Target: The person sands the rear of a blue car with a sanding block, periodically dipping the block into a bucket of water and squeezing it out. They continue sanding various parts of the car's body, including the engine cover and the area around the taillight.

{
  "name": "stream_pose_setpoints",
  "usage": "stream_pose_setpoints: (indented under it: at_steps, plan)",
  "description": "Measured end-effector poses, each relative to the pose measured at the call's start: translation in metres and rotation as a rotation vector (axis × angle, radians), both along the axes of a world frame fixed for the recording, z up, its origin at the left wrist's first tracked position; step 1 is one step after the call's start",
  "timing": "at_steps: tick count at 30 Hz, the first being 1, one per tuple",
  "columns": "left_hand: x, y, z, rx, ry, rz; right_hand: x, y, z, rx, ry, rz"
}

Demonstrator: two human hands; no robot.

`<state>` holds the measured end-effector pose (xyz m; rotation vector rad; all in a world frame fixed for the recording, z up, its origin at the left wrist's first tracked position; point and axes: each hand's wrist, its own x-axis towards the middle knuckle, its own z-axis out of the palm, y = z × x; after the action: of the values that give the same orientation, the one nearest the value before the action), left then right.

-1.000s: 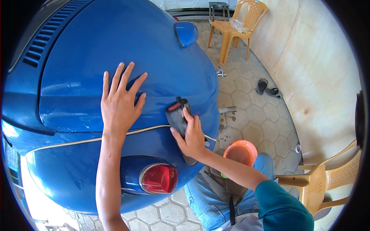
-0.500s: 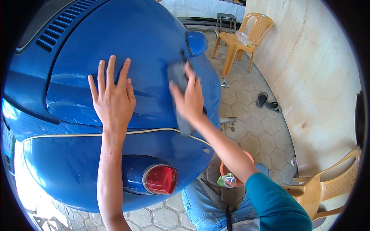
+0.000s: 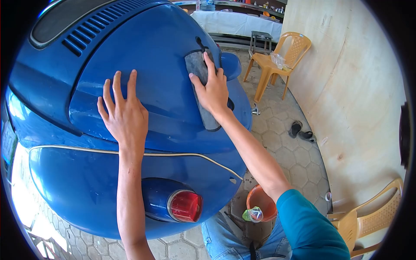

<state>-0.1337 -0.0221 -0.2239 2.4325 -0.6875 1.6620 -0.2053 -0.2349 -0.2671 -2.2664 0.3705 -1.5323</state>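
Note:
A rounded blue car body [image 3: 160, 56] fills the left and middle of the head view. On its curved lid rests my left hand [image 3: 127, 119], empty, with fingers spread. My right hand [image 3: 211, 89] lies farther right, pressing a long grey pad [image 3: 207, 113] with dark edges against the lid. Its thumb and fingers hold the pad near the upper half and hide part of it. Below the lid, a pale strip [image 3: 173, 154] runs along the seam. A red tail light [image 3: 185, 206] sits on the fender near my left forearm.
An orange bucket [image 3: 262, 200] with a clear-and-green plastic item [image 3: 252, 214] stands by my legs. Tan plastic chairs are at the far right [image 3: 271, 60] and lower right [image 3: 372, 212]. Dark sandals [image 3: 296, 128] lie on the paving beside a pale wooden panel [image 3: 346, 86].
My right hand and the grey pad, blurred earlier, now look sharp and sit slightly higher on the lid. The view has shifted a little. My left hand stays spread on the lid.

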Motion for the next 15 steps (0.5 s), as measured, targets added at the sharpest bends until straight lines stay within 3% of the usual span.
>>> stream_pose_setpoints:
  at_steps: [1,4,7,8,11,14,15]
  plan:
    - [0.003,0.003,0.005,-0.037,-0.007,0.014,0.005,0.002,0.003,-0.034,-0.023,-0.056]
    - [0.007,0.02,0.02,-0.168,-0.023,0.079,-0.035,0.067,-0.026,-0.409,0.053,0.279]
    - [0.012,0.039,0.025,-0.239,0.004,0.1,-0.014,0.065,-0.001,-0.415,0.112,0.346]
    - [0.016,0.045,0.028,-0.266,-0.017,0.124,-0.003,0.063,0.022,-0.413,0.114,0.246]
    - [0.023,0.06,0.031,-0.365,-0.058,0.182,0.038,0.05,0.081,0.017,0.084,0.179]
    - [0.027,0.073,0.041,-0.453,-0.048,0.165,0.018,0.082,0.051,-0.264,0.027,0.15]
    - [0.025,0.078,0.043,-0.47,-0.018,0.144,-0.001,0.096,0.031,-0.477,0.093,0.226]
